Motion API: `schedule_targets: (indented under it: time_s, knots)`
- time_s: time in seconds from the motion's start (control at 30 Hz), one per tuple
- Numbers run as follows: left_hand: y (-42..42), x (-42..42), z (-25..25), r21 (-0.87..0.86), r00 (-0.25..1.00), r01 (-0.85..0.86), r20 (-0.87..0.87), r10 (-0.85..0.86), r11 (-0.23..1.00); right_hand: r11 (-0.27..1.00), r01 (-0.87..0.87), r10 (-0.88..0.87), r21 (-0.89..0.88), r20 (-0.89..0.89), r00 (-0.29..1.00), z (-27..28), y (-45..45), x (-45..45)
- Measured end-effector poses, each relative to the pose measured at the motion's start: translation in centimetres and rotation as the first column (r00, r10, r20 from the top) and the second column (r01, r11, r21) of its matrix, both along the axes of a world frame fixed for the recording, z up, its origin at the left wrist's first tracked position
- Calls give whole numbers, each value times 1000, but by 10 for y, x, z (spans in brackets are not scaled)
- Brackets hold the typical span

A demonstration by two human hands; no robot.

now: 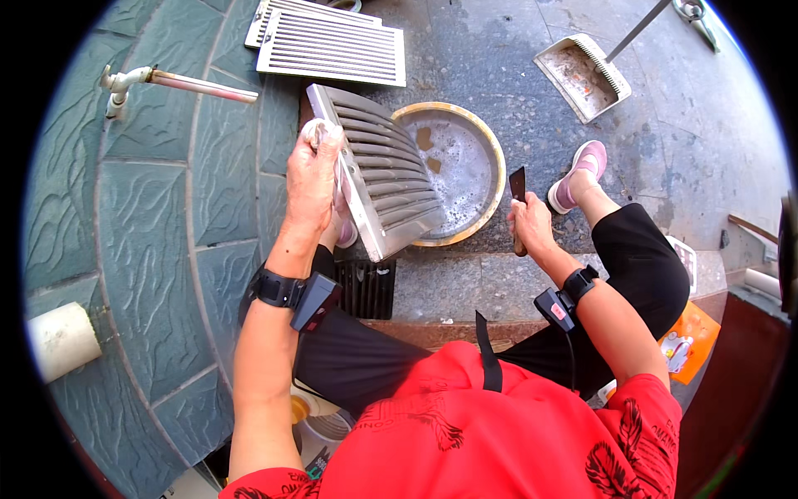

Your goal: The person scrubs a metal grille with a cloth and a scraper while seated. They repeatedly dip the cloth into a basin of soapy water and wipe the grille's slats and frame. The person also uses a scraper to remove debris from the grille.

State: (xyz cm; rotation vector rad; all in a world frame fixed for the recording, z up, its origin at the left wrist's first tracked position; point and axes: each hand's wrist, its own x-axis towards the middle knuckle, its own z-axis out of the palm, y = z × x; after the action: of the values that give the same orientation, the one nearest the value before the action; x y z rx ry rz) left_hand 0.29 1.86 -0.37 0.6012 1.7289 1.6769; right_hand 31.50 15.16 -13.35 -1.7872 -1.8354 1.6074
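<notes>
My left hand [315,168] grips one long edge of a slatted metal baffle filter [393,181]. A crumpled pale cloth [318,130] is caught under its fingers. The filter is tilted, its right side hanging over a round basin [500,181] with a yellowish rim. Soapy grey water [464,168] with brown patches fills the basin; whether the filter's lower edge is under water I cannot tell. Right of the basin, my right hand [533,224] is closed around the handle of a flat dark-bladed scraper [517,184]. Its blade points away from me, apart from the filter.
Two more slatted filters [333,53] lie overlapped beyond the basin. A dustpan [583,81] with debris stands at the far right. From the tiled wall [146,199] at left juts a tap with a pipe [199,86]. A drain grate [368,290] lies near my feet, an orange bag [692,343] at right.
</notes>
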Motion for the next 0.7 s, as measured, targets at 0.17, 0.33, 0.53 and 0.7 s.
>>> schedule_targets:
  time_s: [0.17, 0.33, 0.53, 0.7]
  knots:
    - [6, 5, 4, 69, 988, 3, 151, -14, 998, 898, -420, 265, 135, 597, 757, -98, -19, 66]
    - [-4, 1, 5, 77, 974, 32, 223, -48, 997, 826, -559, 411, 72, 602, 684, -122, -27, 62]
    - [-7, -2, 6, 37, 984, 56, 167, -61, 998, 791, -612, 505, 1, 564, 653, -133, -42, 57]
    - [-6, -2, 6, 39, 981, 38, 187, -44, 999, 748, -659, 581, -78, 556, 594, -149, -45, 67]
